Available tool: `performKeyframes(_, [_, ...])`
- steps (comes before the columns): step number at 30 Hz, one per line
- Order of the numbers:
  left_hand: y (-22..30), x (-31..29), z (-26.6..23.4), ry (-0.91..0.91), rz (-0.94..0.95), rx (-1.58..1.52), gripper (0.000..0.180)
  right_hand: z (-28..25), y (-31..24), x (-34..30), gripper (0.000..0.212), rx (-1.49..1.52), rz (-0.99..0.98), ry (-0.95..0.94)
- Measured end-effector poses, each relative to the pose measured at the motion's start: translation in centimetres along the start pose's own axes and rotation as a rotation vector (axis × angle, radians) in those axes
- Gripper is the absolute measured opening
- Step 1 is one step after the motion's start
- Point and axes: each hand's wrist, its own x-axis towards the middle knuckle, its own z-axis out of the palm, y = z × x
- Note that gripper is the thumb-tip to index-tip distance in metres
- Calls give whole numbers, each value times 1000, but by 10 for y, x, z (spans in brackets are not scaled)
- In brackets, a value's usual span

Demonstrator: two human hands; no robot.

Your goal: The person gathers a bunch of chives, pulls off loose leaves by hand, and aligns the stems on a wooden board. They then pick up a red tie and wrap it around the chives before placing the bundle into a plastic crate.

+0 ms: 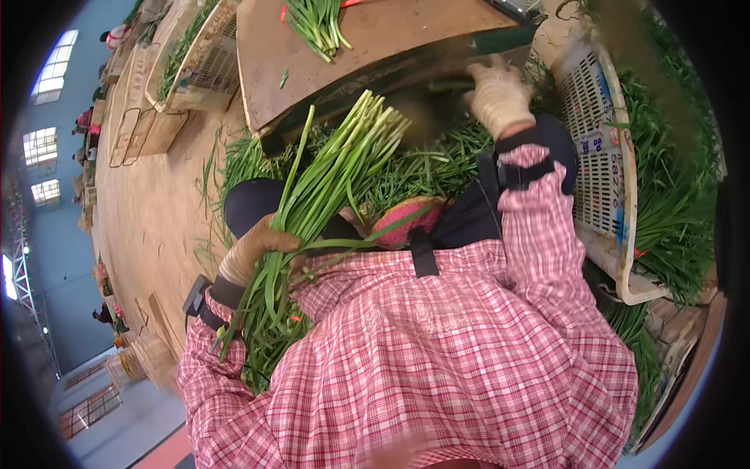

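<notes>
My gloved left hand [262,241] is closed around a bunch of garlic chives [336,172]. Its pale stem ends point up and away from me, while the long flat leaves hang down past my left wrist. At the right, my gloved right hand [501,95] is raised near the table's front edge with its fingers apart. Nothing shows in it, though the area just left of it is smeared by motion. Loose green leaves [422,173] lie heaped below and between my hands, in front of my knees.
Ahead stands a brown-topped table [375,55] with another bunch of chives [316,27] and a red tie on it. A white plastic crate [598,148] stands close on my right, with heaped chives [672,180] beyond. More crates [207,66] sit at the far left.
</notes>
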Motion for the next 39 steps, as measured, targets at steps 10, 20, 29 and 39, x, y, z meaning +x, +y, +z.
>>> performKeyframes(10, [5,4,10,-15,18,-3,47,12,-15,-10,20,1108,-63,178])
performKeyframes(20, [4,8,31,-5,104,-41,40,12,-45,-34,46,1237,-119,-380])
performKeyframes(29, [3,13,32,13,79,1,40,35,-41,-22,48,1431,-181,-585])
performKeyframes(39, [6,15,12,-11,27,215,41,30,-42,-16,25,824,-505,287])
